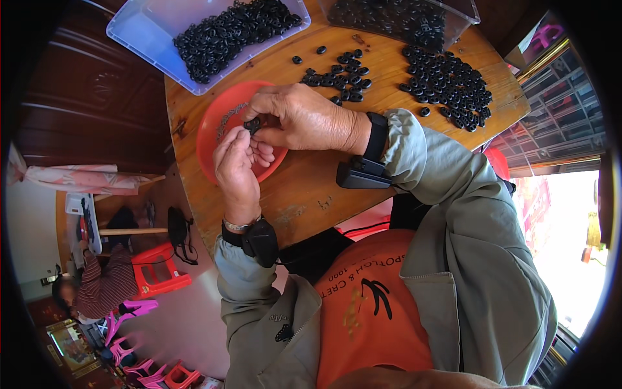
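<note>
Over a red plastic bowl (206, 139), my two hands meet at a small black oval plastic part (253, 125). My right hand (308, 120) reaches in from the right and pinches the part between thumb and fingers. My left hand (237, 170) comes up from below with its fingertips closed against the part's near side; its other fingers are curled. Small grey metal pieces (228, 120) lie in the bowl, partly hidden behind my fingers. Whether one of them is between my fingertips, I cannot tell.
A clear bin (152, 32) full of black parts stands at the table's far left, another bin (395, 26) at the far right. Loose black parts form a small group (346, 78) and a larger one (450, 87) on the wooden table (291, 201). A person (107, 285) sits at left.
</note>
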### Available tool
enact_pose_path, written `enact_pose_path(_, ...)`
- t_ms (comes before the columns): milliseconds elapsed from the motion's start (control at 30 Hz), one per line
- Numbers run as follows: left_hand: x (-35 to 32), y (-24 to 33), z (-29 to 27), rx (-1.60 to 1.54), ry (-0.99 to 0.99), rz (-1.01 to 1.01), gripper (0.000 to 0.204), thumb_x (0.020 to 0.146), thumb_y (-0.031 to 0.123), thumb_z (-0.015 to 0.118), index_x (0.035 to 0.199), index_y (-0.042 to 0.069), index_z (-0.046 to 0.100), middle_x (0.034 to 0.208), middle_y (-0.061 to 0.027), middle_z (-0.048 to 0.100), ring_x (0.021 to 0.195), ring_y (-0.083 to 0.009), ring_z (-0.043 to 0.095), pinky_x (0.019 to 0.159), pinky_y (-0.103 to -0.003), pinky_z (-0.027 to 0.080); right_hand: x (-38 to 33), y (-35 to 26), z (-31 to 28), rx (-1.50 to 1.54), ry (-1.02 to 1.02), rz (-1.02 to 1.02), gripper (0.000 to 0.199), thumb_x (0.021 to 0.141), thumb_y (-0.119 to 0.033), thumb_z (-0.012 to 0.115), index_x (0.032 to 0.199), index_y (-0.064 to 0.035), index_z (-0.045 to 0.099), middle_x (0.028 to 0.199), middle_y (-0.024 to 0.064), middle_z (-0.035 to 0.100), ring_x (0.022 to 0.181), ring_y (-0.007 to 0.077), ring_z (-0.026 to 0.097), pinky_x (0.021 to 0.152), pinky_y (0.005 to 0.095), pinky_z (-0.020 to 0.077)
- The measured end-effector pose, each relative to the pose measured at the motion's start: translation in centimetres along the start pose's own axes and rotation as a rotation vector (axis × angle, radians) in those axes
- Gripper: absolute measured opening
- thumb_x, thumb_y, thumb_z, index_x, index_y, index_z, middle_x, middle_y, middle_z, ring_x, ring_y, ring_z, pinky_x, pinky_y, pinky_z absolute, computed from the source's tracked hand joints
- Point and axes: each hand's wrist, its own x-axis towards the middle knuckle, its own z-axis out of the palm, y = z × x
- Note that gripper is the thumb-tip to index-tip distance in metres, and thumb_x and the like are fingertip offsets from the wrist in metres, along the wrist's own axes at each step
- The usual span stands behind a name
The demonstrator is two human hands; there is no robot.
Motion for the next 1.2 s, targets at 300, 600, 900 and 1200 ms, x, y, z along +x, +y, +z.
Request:
enact_pose_path(300, 0.30, 0.27, -0.62, -0.109, -0.072, -0.018, 0.026, 0.095, 0.021, 0.043, 0.090, -0.001, 0.056, 0.072, -0.0074, 0.058, 0.061, -0.0142, 0.055, 0.056, -0.025, 0.043, 0.03, -0.29, -0.55, 0.094, -0.061, -0.051, 0.028, 0.075, -0.004, 0.071, 0.101, -0.0047, 0.064, 0.083, 0.0092, 0.060, 0.069, 0.0194, 0.064, 0.062, 0.0303, 0.0526)
enact_pose_path(600, 0.10, 0.48, -0.33, -0.068, -0.025, -0.015, 0.024, 0.096, 0.020, 0.046, 0.090, -0.001, 0.056, 0.070, -0.0065, 0.057, 0.061, -0.0132, 0.054, 0.057, -0.024, 0.042, -0.05, 0.19, -0.06, 0.119, -0.026, -0.077, 0.029, 0.073, -0.003, 0.073, 0.101, -0.0039, 0.065, 0.086, 0.0093, 0.065, 0.075, 0.0223, 0.064, 0.068, 0.0319, 0.0521)
enact_pose_path(900, -0.12, 0.63, -0.59, -0.072, -0.069, 0.053, 0.025, 0.095, 0.021, 0.048, 0.087, -0.001, 0.057, 0.070, -0.0060, 0.057, 0.061, -0.0126, 0.054, 0.057, -0.024, 0.042, 0.19, -0.10, -0.58, 0.084, -0.048, -0.140, 0.028, 0.074, -0.002, 0.071, 0.102, -0.0038, 0.063, 0.091, 0.0085, 0.067, 0.084, 0.0266, 0.065, 0.076, 0.0344, 0.0525)
enact_pose_path(1200, -0.23, 0.26, -0.02, -0.031, -0.001, 0.061, 0.025, 0.096, 0.021, 0.048, 0.088, -0.001, 0.058, 0.070, -0.0063, 0.059, 0.061, -0.0116, 0.055, 0.056, -0.023, 0.043, 0.02, -0.50, -0.33, -0.087, -0.057, -0.135, 0.027, 0.077, -0.009, 0.068, 0.103, -0.0051, 0.063, 0.094, 0.0096, 0.066, 0.087, 0.0305, 0.063, 0.076, 0.0376, 0.0527)
